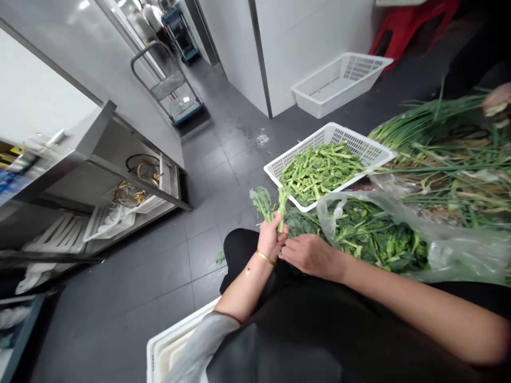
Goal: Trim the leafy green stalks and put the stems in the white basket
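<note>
My left hand [273, 235], with a gold bracelet at the wrist, is closed around green leafy stalks [262, 203] that stick up above the thumb. Right beside it, my right hand [306, 254] has its fingers curled in near the base of the left palm; what they pinch, if anything, is too small to make out. Beyond both hands sits a white basket [377, 155] holding many cut green stems [319, 173]. Dark leafy greens [375, 234] fill an open clear plastic bag [459, 255] to the right, close to my right forearm.
Spring onions [431, 125] are heaped at the right, where another person's hand [498, 100] touches them. A second white basket [335, 93] stands by the wall near a red stool [411, 26]. A trolley [186, 109] and steel shelving [136, 181] are at left; a white container [154, 354] is below.
</note>
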A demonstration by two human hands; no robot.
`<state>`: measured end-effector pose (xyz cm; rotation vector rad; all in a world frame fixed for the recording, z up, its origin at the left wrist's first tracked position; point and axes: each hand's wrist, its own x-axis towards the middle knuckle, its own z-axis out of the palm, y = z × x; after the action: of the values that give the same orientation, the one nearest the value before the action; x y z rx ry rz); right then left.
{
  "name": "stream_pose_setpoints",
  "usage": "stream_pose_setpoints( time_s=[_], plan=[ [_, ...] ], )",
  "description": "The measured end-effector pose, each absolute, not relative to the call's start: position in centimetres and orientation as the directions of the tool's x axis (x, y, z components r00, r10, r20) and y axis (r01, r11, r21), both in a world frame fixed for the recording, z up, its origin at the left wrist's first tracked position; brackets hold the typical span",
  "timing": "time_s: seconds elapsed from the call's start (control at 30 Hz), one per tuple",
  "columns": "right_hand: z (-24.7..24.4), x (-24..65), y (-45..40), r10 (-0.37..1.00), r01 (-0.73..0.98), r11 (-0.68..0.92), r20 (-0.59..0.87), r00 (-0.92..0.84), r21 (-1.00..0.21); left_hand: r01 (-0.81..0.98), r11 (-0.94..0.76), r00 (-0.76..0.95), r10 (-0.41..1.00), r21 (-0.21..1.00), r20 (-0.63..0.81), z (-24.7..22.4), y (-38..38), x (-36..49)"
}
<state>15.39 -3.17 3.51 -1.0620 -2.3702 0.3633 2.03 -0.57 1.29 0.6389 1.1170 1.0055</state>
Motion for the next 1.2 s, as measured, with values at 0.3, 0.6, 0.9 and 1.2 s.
stream_pose_setpoints(
  time_s=[0.3, 0.6, 0.9, 1.2],
  plan=[
    [2.3, 17.8, 2.4, 0.989, 0.541, 0.15, 0.128, -0.08, -0.828, -0.238, 0.382, 0.013, 0.921, 0.893, -0.39, 0.8, -0.5, 4.6],
    [1.1, 19.7, 1.2, 0.973, -0.005, -0.033, -0.031, -0.228, -0.999, -0.364, 0.795, 0.551, 0.604, 0.486, -0.575, 1.4, -0.5, 3.3],
    [-1.3, 18.2, 0.6, 0.926, 0.751, 0.265, 0.376, -0.024, -0.605, -0.381, 0.518, 0.23, 0.855, 0.766, -0.465, 0.6, -0.8, 4.2],
    [-4.5, 17.6, -4.8, 0.782, 0.651, 0.585, 0.123, -0.612, -0.483, -0.238, 0.435, 0.262, 0.89, 0.868, -0.374, 1.5, 11.7, 10.4]
  ],
)
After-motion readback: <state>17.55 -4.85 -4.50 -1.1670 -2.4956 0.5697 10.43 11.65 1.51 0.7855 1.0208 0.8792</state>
